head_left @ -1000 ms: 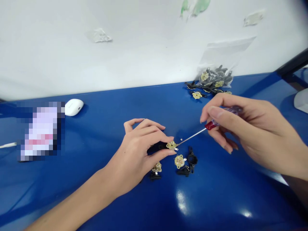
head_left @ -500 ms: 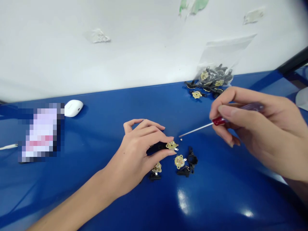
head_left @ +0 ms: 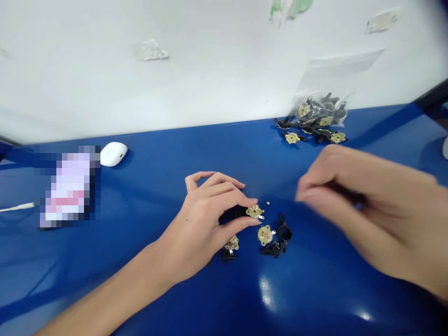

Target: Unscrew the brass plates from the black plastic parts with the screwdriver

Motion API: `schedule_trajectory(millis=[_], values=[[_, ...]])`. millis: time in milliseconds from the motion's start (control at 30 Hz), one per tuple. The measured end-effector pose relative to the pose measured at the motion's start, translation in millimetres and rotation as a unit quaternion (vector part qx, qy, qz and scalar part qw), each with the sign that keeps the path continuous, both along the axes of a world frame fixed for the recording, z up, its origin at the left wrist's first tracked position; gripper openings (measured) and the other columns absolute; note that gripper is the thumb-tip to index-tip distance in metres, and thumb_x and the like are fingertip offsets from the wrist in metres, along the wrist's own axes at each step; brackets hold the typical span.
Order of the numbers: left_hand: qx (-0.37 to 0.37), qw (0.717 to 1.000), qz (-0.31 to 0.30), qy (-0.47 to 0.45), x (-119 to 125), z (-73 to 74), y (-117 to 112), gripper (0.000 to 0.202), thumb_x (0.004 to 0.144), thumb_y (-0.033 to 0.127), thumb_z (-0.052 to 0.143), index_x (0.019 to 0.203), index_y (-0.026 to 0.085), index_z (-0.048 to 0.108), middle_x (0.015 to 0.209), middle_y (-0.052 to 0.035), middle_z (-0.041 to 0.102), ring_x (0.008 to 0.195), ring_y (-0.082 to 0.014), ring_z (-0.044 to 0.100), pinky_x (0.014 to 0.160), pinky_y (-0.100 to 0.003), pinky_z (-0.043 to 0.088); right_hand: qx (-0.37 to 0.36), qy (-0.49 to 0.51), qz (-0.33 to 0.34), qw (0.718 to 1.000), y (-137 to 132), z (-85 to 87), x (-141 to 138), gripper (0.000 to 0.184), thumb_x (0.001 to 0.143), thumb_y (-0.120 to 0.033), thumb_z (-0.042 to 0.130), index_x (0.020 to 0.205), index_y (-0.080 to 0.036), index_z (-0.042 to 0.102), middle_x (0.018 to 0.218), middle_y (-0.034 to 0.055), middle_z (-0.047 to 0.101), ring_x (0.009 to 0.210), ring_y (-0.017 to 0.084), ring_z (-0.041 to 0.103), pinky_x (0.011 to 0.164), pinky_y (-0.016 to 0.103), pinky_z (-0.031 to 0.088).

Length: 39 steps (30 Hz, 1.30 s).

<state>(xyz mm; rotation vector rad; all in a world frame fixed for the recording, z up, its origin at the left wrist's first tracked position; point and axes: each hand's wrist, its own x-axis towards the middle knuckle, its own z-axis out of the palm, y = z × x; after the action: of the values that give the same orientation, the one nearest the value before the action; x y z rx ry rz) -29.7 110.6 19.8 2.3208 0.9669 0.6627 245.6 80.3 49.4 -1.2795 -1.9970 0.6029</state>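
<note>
My left hand (head_left: pixel 210 210) rests on the blue tabletop, thumb and index finger pinching a small black part with a yellow round disc (head_left: pixel 255 211) and a metal tab. Just below lies a loose yellow disc (head_left: pixel 265 235), beside a black plastic housing (head_left: pixel 284 233) and a black piece (head_left: pixel 270 249). Another disc part (head_left: pixel 231 243) is partly hidden under my left hand. A tiny pale bit (head_left: pixel 268 203) lies by the pinched part. To the right, my right hand (head_left: pixel 364 214) is raised, blurred, its fingers curled; the screwdriver seen in it earlier is hidden inside the grip.
At the back right, a clear plastic bag (head_left: pixel 320 109) of similar parts leans on the white wall (head_left: pixel 217 70), with several loose ones (head_left: pixel 292 137) in front. On the left lie a pixelated phone-like object (head_left: pixel 70 186), a white case (head_left: pixel 114 154) and a white cable (head_left: pixel 17 206).
My right hand has turned and its fingers have curled in, so the screwdriver's shaft and red collar no longer show. My left hand keeps its pinch. The view has shifted slightly.
</note>
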Motion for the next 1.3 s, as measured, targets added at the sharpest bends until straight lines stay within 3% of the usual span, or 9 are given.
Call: schedule_trajectory(millis=[133,367,533,700,900,1033,1133,1200,1300], values=[[0.007,1.0,-0.003,0.002,0,-0.7,1,0.018,0.099,0.031,0.091,0.113,0.025,0.081,0.109,0.0021,0.089,0.126,-0.0267,0.075,0.118,-0.05,0.032,0.063,-0.162,0.069,0.982,1,-13.5,-13,0.01,0.111,-0.035,0.067,0.112,-0.028,0.074,0.107,0.0019,0.071,0.069,0.015,0.066,0.06,0.036,0.046],[0.009,1.0,-0.002,-0.001,0,-1.3,0,0.018,0.099,0.031,0.092,0.113,0.027,0.081,0.108,0.004,0.089,0.127,-0.026,0.075,0.118,-0.049,0.032,0.088,-0.213,0.104,0.968,1,-26.9,-12,0.016,0.116,-0.027,0.058,0.113,-0.023,0.073,0.104,0.0038,0.072,0.075,0.016,0.07,0.062,0.033,0.046],[0.008,1.0,0.0,-0.004,0,-0.9,0,0.017,0.099,0.032,0.092,0.111,0.026,0.082,0.107,0.0043,0.089,0.127,-0.0263,0.075,0.118,-0.049,0.031,0.072,-0.194,0.11,0.972,2,-25.8,-14,0.021,0.117,-0.028,0.054,0.107,-0.022,0.071,0.102,0.0039,0.071,0.073,0.016,0.068,0.061,0.034,0.046],[0.011,1.0,-0.002,0.0,0,-0.3,1,0.018,0.098,0.03,0.092,0.112,0.025,0.081,0.107,0.0033,0.088,0.127,-0.0262,0.075,0.119,-0.05,0.031,0.031,-0.149,0.09,0.984,3,-18.9,-15,0.011,0.113,-0.028,0.061,0.105,-0.025,0.069,0.1,0.0022,0.069,0.066,0.014,0.061,0.056,0.034,0.043],[0.007,1.0,-0.004,-0.004,0,-0.3,-1,0.019,0.098,0.03,0.092,0.113,0.026,0.081,0.107,0.0024,0.089,0.127,-0.0278,0.075,0.118,-0.05,0.032,-0.028,-0.056,-0.001,0.998,5,-14.3,-12,0.008,0.104,-0.031,0.072,0.096,-0.031,0.071,0.066,-0.005,0.054,0.052,0.014,0.045,0.048,0.032,0.037],[0.005,1.0,-0.003,-0.002,0,0.4,-1,0.017,0.098,0.03,0.092,0.112,0.026,0.081,0.106,0.0035,0.089,0.126,-0.0275,0.076,0.117,-0.05,0.032,-0.035,-0.051,-0.012,0.998,8,-15.8,-11,0.013,0.099,-0.032,0.078,0.086,-0.031,0.075,0.059,-0.0057,0.047,0.048,0.014,0.04,0.044,0.032,0.029],[0.004,1.0,-0.004,-0.003,-1,0.4,-1,0.017,0.099,0.03,0.091,0.112,0.026,0.081,0.106,0.0034,0.089,0.126,-0.027,0.076,0.117,-0.049,0.032,-0.032,-0.053,-0.018,0.998,8,-17.8,-11,0.008,0.099,-0.034,0.08,0.092,-0.033,0.082,0.056,-0.0065,0.046,0.046,0.013,0.037,0.044,0.032,0.027],[0.006,1.0,-0.004,-0.002,-1,0.1,-1,0.017,0.099,0.029,0.092,0.112,0.026,0.081,0.106,0.0035,0.089,0.126,-0.0267,0.075,0.117,-0.048,0.032,-0.022,-0.047,-0.02,0.998,9,-19.1,-10,0.008,0.101,-0.036,0.081,0.106,-0.036,0.086,0.057,-0.0069,0.054,0.045,0.013,0.038,0.044,0.033,0.029],[0.006,1.0,-0.007,-0.003,0,-0.4,-1,0.017,0.099,0.03,0.091,0.112,0.026,0.081,0.106,0.0044,0.089,0.127,-0.0257,0.075,0.119,-0.048,0.031,-0.014,-0.033,-0.014,0.999,9,-20.2,-9,0.014,0.103,-0.038,0.08,0.115,-0.036,0.087,0.079,-0.0036,0.08,0.052,0.013,0.055,0.05,0.033,0.039]])
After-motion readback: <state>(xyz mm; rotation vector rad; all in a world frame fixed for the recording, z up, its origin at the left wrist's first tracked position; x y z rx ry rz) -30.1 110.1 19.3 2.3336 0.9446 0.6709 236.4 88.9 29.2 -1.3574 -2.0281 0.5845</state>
